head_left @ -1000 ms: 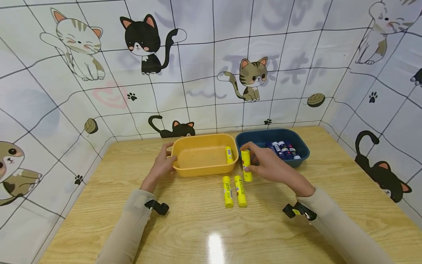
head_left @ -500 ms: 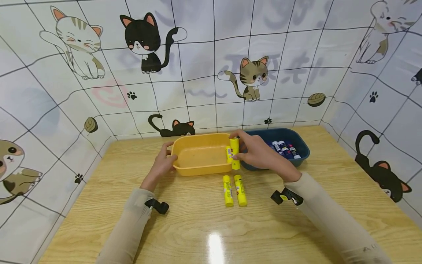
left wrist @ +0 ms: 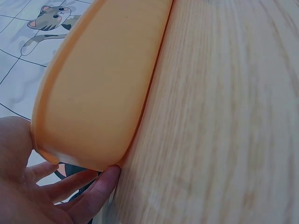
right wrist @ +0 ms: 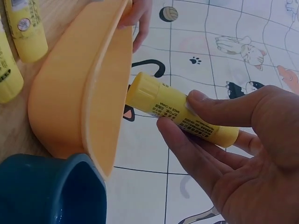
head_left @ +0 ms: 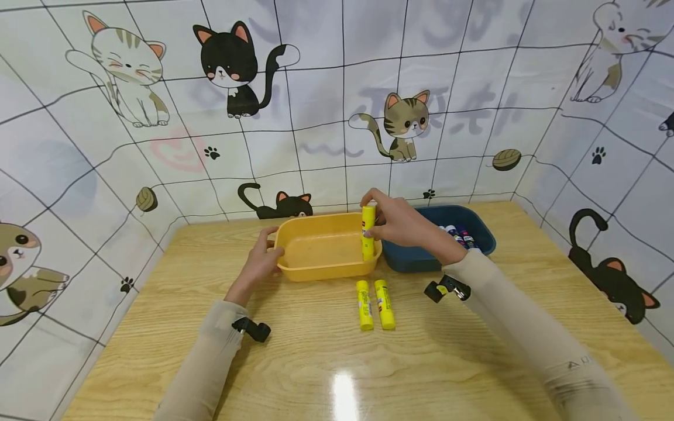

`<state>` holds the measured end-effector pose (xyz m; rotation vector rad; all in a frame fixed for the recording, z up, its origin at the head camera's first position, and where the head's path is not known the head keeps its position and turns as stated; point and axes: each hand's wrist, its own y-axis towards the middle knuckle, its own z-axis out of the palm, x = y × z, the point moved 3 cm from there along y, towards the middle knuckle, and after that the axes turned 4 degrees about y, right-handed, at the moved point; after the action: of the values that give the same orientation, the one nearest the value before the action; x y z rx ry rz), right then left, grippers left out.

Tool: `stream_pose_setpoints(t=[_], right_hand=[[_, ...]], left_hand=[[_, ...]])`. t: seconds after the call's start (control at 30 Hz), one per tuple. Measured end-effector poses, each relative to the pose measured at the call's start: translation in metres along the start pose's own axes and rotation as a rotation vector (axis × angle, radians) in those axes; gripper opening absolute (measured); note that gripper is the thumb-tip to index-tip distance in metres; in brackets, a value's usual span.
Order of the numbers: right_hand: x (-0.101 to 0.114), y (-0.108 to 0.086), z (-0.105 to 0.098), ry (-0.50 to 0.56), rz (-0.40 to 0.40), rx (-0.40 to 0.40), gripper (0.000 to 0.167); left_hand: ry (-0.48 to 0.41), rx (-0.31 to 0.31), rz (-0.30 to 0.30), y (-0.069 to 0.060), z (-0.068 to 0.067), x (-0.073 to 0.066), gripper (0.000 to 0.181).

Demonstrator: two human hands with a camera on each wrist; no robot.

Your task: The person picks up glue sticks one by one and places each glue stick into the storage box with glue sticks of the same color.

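My right hand [head_left: 397, 221] pinches a yellow glue stick [head_left: 367, 225] between thumb and fingers over the right end of the yellow-orange bin [head_left: 321, 270]. In the right wrist view the glue stick [right wrist: 187, 112] lies slanted across the fingers, its capped end towards the bin [right wrist: 70, 88]. My left hand [head_left: 259, 256] holds the bin's left end, thumb at the rim and fingertips against the outside, as the left wrist view shows of the hand [left wrist: 56, 191]. Two more yellow glue sticks, a left one [head_left: 364, 305] and a right one [head_left: 385, 304], lie on the table before the bin.
A dark blue bin [head_left: 411, 257] with several blue glue sticks [head_left: 463, 235] stands close at the yellow-orange bin's right, partly hidden by the right forearm. A cat-patterned cloth [head_left: 316, 140] rises behind and beside the wooden table [head_left: 295, 351].
My right hand has carried the glue stick left and up, from in front of the blue bin to over the yellow-orange bin's right end. The left hand stays put.
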<state>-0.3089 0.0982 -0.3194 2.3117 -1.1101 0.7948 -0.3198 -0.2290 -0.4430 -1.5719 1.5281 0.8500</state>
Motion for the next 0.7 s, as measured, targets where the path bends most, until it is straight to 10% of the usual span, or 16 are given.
stream_pose_setpoints(t=[0.7], right_hand=[[-0.033,0.065,0.009,0.119,0.189,0.159,0.053]], left_hand=[[0.014,-0.006,-0.012,0.001,-0.001,0.0,0.064]])
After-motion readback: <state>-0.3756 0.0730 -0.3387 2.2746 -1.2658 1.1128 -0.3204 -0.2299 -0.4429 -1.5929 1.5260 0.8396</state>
